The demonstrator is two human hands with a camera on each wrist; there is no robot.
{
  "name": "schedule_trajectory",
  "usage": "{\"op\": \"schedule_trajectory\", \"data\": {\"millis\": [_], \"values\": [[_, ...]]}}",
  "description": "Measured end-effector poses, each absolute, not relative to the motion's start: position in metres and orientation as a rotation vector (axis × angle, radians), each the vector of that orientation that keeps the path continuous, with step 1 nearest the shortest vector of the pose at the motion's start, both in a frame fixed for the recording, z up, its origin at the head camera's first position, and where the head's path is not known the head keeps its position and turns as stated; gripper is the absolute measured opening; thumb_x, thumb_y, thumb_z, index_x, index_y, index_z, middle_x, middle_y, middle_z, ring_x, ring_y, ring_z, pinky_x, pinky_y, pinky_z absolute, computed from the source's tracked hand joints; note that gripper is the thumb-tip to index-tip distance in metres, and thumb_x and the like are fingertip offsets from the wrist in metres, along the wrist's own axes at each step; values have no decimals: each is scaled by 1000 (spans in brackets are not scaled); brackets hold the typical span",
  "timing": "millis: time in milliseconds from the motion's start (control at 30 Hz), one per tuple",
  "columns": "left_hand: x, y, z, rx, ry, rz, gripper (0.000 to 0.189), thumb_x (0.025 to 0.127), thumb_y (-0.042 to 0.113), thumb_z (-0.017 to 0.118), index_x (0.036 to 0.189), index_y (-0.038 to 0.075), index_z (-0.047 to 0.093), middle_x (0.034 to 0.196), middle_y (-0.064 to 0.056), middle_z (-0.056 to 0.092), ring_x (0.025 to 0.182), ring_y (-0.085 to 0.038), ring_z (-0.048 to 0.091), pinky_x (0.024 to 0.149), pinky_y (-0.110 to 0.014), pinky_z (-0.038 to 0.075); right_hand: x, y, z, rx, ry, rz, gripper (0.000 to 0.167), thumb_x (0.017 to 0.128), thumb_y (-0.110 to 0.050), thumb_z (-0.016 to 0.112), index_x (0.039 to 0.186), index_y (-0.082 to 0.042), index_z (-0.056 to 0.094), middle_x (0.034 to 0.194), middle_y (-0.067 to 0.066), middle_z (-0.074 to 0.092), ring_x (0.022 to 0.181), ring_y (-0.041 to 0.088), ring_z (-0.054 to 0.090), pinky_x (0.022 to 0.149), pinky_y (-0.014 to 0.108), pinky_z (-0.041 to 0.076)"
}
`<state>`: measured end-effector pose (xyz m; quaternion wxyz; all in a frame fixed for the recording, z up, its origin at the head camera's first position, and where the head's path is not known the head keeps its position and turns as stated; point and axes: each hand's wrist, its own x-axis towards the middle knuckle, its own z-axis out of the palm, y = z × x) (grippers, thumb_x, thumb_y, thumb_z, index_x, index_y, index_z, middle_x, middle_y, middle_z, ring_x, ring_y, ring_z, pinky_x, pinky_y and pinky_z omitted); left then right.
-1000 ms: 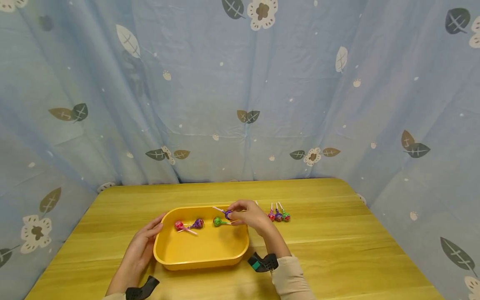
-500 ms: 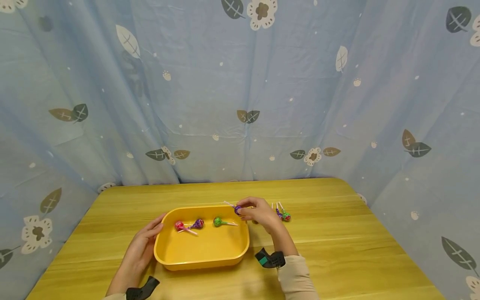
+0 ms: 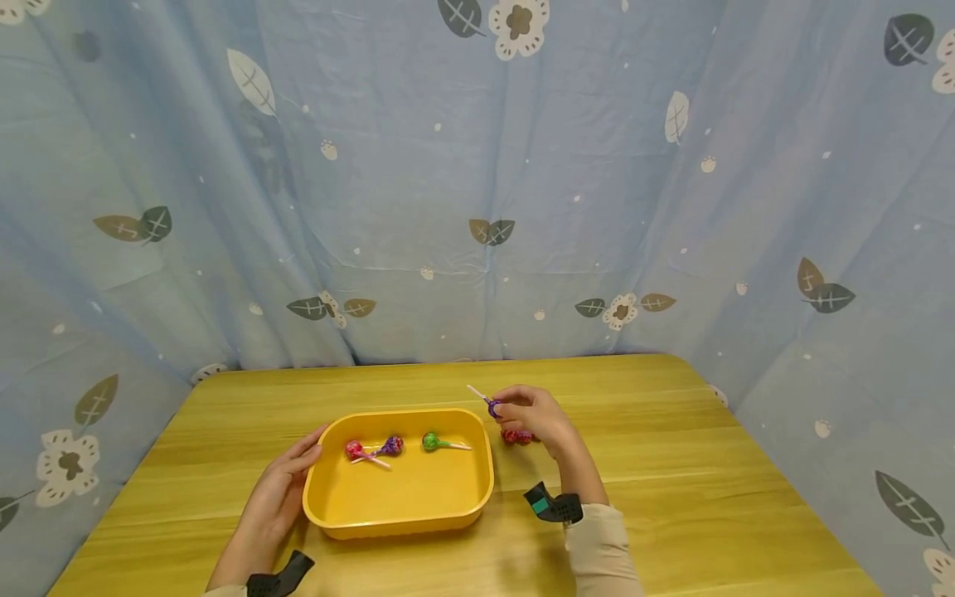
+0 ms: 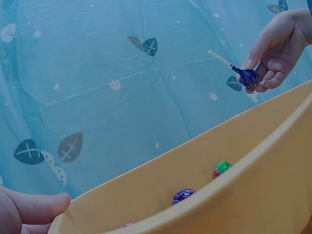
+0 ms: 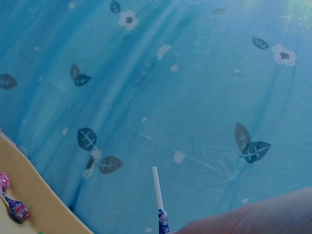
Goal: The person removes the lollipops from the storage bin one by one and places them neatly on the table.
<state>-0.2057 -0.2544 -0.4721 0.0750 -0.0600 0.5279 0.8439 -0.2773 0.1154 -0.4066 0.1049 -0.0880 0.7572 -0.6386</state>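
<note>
My right hand (image 3: 537,414) pinches a purple-wrapped lollipop (image 3: 494,407) by its round head, just beyond the right rim of a yellow tray (image 3: 395,529). Its white stick (image 5: 157,187) points up from the wrapper in the right wrist view. At the tray's left end, my left hand (image 3: 276,489) rests its extended fingers against the outer wall. Inside the tray lie a pink lollipop (image 3: 354,449) and a purple one (image 3: 393,445) with crossing sticks, plus a green lollipop (image 3: 430,441) to their right.
Red-wrapped lollipop heads (image 3: 516,436) show on the table beneath my right hand, which hides whatever lies behind it. The wood-grain table (image 3: 671,481) ends at a blue patterned curtain (image 3: 418,166).
My right hand has moved right with the purple lollipop, from over the tray to outside its right rim. It now covers lollipops seen earlier on the table. The left hand stays put.
</note>
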Motion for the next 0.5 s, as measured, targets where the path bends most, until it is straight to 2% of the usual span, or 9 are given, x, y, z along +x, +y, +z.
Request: {"op": "schedule_trajectory", "data": {"millis": [200,500], "values": [[-208,-256,-475,-201,1595,2522,27,101,16,52,102,37,69,113,21,61,112,0,55,100,-24,42,-281,126,-408,-193,2242,-1924,24,93,-5,62,113,8,62,100,16,66,98,38,63,89,52,50],[-208,-257,-477,-177,1606,2517,28,102,16,51,104,37,69,114,21,60,113,0,54,100,-24,42,-285,142,-411,-109,2282,-1955,25,93,-6,63,114,7,63,103,17,65,95,35,65,88,50,51]]}}
